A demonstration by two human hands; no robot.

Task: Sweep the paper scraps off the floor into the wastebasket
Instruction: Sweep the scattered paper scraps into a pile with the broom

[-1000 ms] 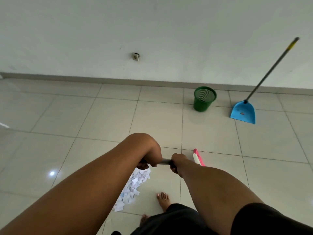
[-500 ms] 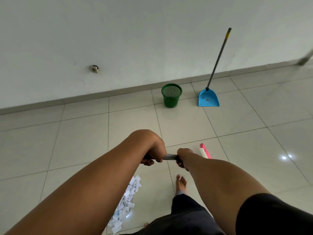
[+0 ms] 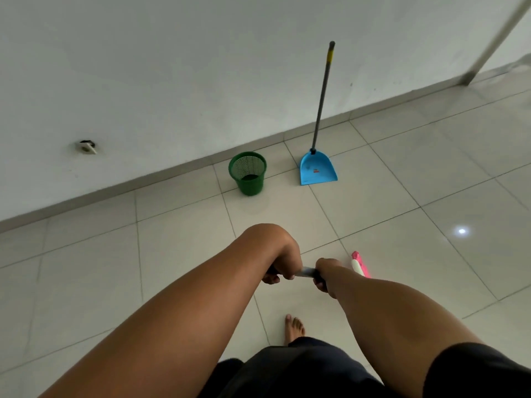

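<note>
Though mesh-walled, green wastebasket [image 3: 248, 173] upright, open-topped.

A small wall socket [image 3: 87, 147] sits low on the pale wall [image 3: 201, 67], and a slanted white pole [image 3: 494, 38] meets the skirting at far right.

The floor [image 3: 178, 248] is glossy glazed tile, smooth enough to mirror a ceiling light. The wall [image 3: 172, 67] is matt painted plaster, slightly scuffed. The green wastebasket [image 3: 248, 173] looks like plastic with a fine mesh wall. The blue dustpan [image 3: 317, 170] is smooth plastic on a dull grey metal-looking pole. The broom handle [image 3: 306, 272] gleams like metal; the broom head [image 3: 359, 264] is shiny pink and white plastic
</note>
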